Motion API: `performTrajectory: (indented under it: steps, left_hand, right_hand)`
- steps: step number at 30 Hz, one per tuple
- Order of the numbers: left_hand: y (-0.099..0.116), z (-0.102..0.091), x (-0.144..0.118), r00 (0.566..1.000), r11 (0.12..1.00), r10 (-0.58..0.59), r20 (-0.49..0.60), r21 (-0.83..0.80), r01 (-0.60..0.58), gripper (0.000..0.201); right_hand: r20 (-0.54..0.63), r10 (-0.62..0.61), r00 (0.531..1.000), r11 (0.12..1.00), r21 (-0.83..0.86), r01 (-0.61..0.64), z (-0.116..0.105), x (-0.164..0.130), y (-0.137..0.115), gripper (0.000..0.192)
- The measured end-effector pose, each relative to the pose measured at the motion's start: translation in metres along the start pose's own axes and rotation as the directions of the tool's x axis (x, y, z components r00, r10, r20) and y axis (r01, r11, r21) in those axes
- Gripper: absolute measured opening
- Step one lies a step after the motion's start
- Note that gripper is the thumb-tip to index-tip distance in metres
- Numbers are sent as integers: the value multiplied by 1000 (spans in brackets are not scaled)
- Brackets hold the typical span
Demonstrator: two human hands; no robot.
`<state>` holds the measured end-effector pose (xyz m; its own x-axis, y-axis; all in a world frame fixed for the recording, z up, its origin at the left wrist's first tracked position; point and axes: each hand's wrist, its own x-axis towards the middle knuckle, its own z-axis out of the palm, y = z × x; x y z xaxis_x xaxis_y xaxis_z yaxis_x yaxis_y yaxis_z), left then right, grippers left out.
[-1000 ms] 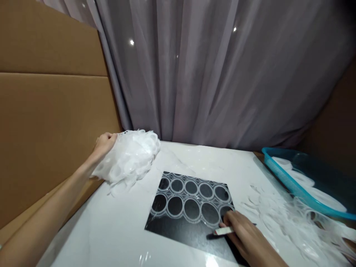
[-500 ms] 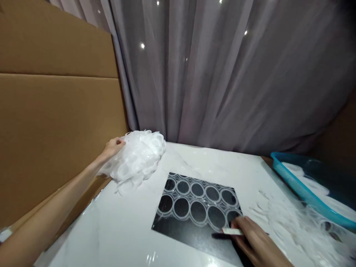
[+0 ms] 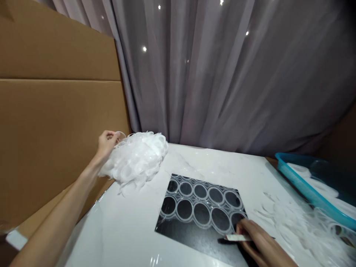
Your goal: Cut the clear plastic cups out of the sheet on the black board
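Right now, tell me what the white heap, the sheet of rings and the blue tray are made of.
White heap: thin translucent plastic film offcuts, probably; crinkled, glossy.
Sheet of rings: clear thin plastic, it seems; the dark mat shows through.
Blue tray: rigid translucent plastic, smooth, likely.

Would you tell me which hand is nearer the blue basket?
Right. The right hand rests on the black mat, left of the blue basket; the left hand grips the white scrap pile far across.

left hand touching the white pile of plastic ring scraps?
Touching. The head view shows the left hand with its fingers closed on a loop at the edge of the white pile of plastic ring scraps; no gap visible.
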<state>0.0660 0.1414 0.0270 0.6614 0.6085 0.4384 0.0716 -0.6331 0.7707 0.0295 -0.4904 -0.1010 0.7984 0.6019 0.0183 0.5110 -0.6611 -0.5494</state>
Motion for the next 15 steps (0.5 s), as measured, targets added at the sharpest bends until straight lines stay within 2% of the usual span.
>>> performTrajectory:
  steps: [1, 3, 4, 5, 7, 9, 11, 12, 13, 15]
  left_hand:
    - [13, -1, -5, 999, 999, 38, 4, -35, -38, 34]
    - [41, 2, -19, 985, 989, 126, 116, -95, -115, 38]
    - [55, 6, -28, 960, 981, 175, 218, -120, -152, 40]
    - [68, 13, -37, 917, 972, 224, 330, -137, -188, 41]
    - [86, 30, -56, 790, 956, 292, 539, -139, -259, 42]
    - [93, 50, -73, 634, 935, 313, 707, -111, -338, 45]
    - [90, 72, -85, 497, 898, 294, 816, -57, -437, 42]
    - [86, 83, -90, 458, 870, 275, 845, -16, -494, 41]
    - [81, 94, -93, 443, 833, 257, 859, 35, -552, 39]
    - [71, 116, -98, 464, 739, 235, 854, 154, -656, 34]
  right_hand:
    - [19, 14, 1000, 1000, 12, -14, 0, -1, 1, 17]
    - [59, 43, 997, 998, 35, -45, 0, -2, 2, 18]
    - [72, 59, 996, 997, 37, -61, -1, -3, 3, 19]
    - [78, 71, 994, 997, 33, -74, -2, -3, 2, 20]
    - [83, 84, 993, 996, 21, -86, -4, -4, 0, 22]
    - [94, 87, 992, 996, 26, -90, -6, -3, -3, 24]
    - [101, 82, 992, 995, 41, -86, -7, -2, -8, 26]
    - [101, 82, 992, 995, 44, -87, -7, -2, -9, 27]
    - [95, 84, 992, 995, 44, -88, -7, -2, -11, 27]
    - [64, 79, 995, 996, 36, -82, -6, -2, -13, 26]
